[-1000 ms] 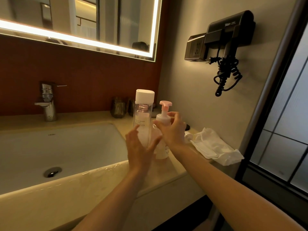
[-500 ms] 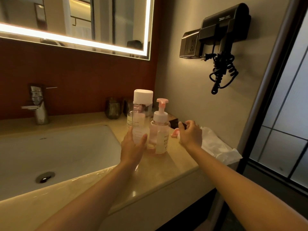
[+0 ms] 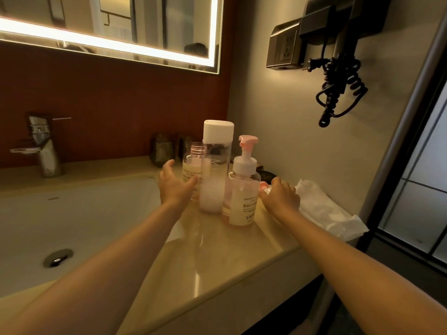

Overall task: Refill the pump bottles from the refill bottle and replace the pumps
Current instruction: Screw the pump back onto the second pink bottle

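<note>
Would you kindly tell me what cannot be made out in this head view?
Head view throughout.
Loose pump: mostly hidden under the right hand; grip unclear.
Open bottle: label partly covered by the left hand.
Hair dryer: cut off by the top edge.
Tumblers: dark, blurred; one partly behind that bottle.

Faucet behind sink; wall-mounted hair dryer; crumpled tissue.
</note>
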